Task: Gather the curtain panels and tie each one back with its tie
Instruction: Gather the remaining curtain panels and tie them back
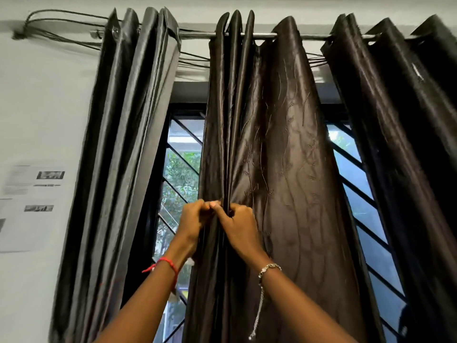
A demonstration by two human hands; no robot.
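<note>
Fingers (197,206) of the left hand (194,220) and right hand (238,226), pressed close together, pinch gathered folds of the middle curtain panel (277,149), which hangs from the rod (195,35) high above them, flanked by the left panel (128,144) and the right panel (400,144).

- Your left hand (195,219) and right hand (238,224) curl into a fold of the middle curtain panel (284,169), and the cloth hides most of your fingertips.
- Every panel's lower end runs out past the bottom edge.
- The right curtain panel (408,120) is cut by the right edge.
- The papers (29,206) at middle left are too blurred to read.
- The window (181,169) shows only in gaps between panels.
</note>
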